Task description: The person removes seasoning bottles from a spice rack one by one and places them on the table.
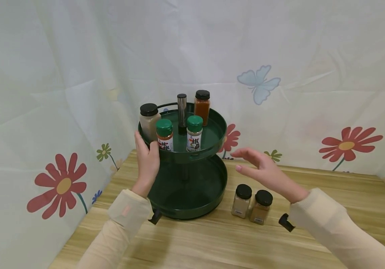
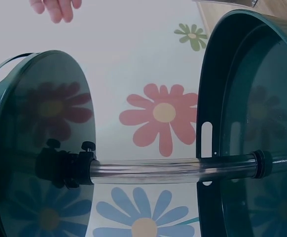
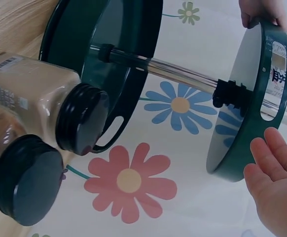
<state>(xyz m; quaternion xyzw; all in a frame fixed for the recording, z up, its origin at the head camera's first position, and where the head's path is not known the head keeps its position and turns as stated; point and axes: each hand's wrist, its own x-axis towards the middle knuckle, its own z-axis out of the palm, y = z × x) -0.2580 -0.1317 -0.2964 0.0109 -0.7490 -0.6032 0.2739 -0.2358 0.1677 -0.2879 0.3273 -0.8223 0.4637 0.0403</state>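
Note:
A green two-tier round rack [image 1: 187, 213] stands on the table. My left hand [image 1: 147, 160] rests against the left side of its upper tray [image 1: 209, 152], beside a large black-lidded jar [image 1: 149, 125]. Its fingers look straight. My right hand [image 1: 263, 170] is in the air right of the rack, fingers loosely bent and holding nothing. Two green-capped seasoning bottles, one with a red label [image 1: 164, 137] and one with a white label [image 1: 194, 136], stand at the upper tray's front. Behind them is a black-lidded jar of red-orange spice [image 1: 202, 108].
On the table [image 1: 199, 246], right of the rack, two black-lidded spice jars stand side by side, one pale [image 1: 241, 201] and one brown [image 1: 261, 208]. A metal post [image 1: 182, 112] rises through the upper tray. A flower-printed sheet [image 1: 192, 48] hangs behind.

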